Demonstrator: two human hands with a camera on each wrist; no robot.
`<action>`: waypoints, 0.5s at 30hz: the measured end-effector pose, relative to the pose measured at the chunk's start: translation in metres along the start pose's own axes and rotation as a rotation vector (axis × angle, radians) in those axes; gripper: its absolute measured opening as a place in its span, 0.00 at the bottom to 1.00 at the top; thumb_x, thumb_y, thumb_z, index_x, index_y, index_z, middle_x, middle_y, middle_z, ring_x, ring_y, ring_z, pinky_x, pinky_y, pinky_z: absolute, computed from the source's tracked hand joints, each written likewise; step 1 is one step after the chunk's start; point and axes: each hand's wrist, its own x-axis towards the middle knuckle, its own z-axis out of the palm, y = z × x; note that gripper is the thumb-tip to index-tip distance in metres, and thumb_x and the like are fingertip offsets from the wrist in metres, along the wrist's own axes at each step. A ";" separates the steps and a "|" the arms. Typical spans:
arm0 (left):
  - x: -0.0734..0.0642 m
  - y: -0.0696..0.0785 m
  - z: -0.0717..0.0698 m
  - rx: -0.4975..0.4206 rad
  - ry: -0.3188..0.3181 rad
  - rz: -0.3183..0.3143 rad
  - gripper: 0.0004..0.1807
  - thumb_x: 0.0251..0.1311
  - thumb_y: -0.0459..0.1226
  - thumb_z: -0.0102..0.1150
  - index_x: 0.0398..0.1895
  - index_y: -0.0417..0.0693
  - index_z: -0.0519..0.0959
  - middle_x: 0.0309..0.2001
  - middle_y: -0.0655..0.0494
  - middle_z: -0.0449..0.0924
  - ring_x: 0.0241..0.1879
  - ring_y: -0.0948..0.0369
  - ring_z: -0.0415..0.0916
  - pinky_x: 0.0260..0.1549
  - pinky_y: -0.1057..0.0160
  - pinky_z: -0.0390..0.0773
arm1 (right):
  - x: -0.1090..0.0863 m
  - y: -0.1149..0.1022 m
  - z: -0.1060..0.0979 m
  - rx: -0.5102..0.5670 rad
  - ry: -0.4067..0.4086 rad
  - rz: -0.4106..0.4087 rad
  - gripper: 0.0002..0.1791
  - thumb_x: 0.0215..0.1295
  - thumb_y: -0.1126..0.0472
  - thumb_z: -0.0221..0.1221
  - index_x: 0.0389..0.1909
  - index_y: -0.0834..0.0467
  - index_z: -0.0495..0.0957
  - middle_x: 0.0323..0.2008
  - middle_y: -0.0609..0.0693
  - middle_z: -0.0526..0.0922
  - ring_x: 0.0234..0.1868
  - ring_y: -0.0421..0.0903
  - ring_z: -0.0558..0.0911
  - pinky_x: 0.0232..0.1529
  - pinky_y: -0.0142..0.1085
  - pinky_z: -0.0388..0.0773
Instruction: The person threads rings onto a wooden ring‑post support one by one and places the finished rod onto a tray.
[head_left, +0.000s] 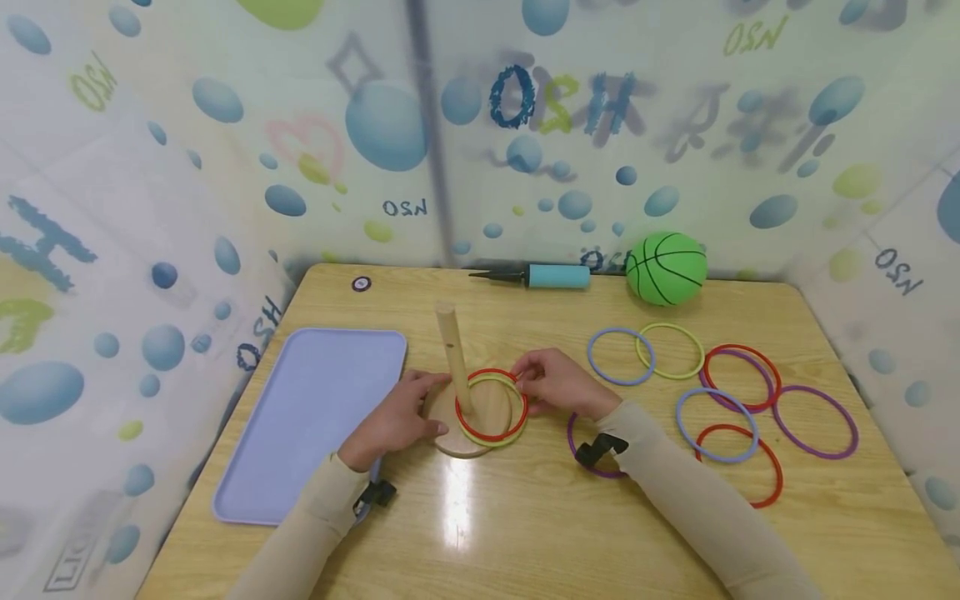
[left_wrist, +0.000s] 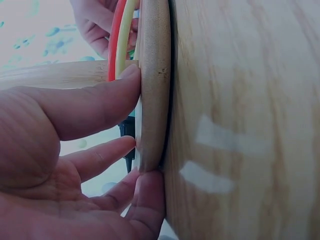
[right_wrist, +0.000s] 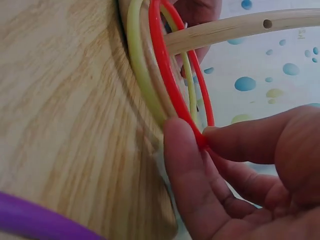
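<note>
A wooden peg (head_left: 452,350) rises from a round wooden base (head_left: 491,407). A red ring (head_left: 492,437) and a yellow ring (right_wrist: 139,70) encircle the peg low down, the red one above the yellow. My right hand (head_left: 561,383) pinches the red ring at its right side between thumb and fingers, with the yellow ring close against the fingertips. On the base's left side, my left hand (head_left: 393,421) rests with spread fingers at the rim. Its thumb (left_wrist: 100,107) touches the rim's upper edge. A purple ring (head_left: 572,437) lies partly hidden beneath the right forearm.
A lilac tray (head_left: 307,417) lies on the left, under the left wrist. Several loose rings, including a blue ring (head_left: 592,354) and a red ring (head_left: 776,483), spread across the right side. A green ball (head_left: 667,268), a blue hand pump (head_left: 558,277) and a small round disc (head_left: 362,284) sit along the back.
</note>
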 end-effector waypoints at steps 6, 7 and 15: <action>0.001 0.001 0.001 0.007 -0.003 -0.009 0.43 0.57 0.33 0.78 0.78 0.48 0.71 0.68 0.40 0.68 0.63 0.45 0.72 0.60 0.45 0.75 | 0.001 0.001 0.000 -0.039 0.014 0.000 0.11 0.73 0.71 0.61 0.53 0.66 0.81 0.39 0.59 0.84 0.28 0.46 0.85 0.33 0.41 0.89; 0.001 0.001 0.000 0.009 -0.004 -0.007 0.43 0.57 0.33 0.78 0.77 0.48 0.71 0.68 0.39 0.68 0.63 0.45 0.72 0.60 0.45 0.75 | 0.001 0.002 0.000 -0.037 0.015 0.001 0.11 0.72 0.71 0.61 0.52 0.67 0.81 0.39 0.59 0.84 0.27 0.46 0.85 0.33 0.40 0.88; -0.001 0.005 0.000 0.006 -0.012 -0.015 0.43 0.58 0.32 0.78 0.77 0.47 0.70 0.69 0.39 0.67 0.64 0.44 0.72 0.62 0.43 0.75 | -0.004 0.010 -0.012 -0.128 0.025 -0.057 0.12 0.70 0.66 0.64 0.52 0.64 0.82 0.39 0.56 0.86 0.33 0.43 0.85 0.35 0.36 0.85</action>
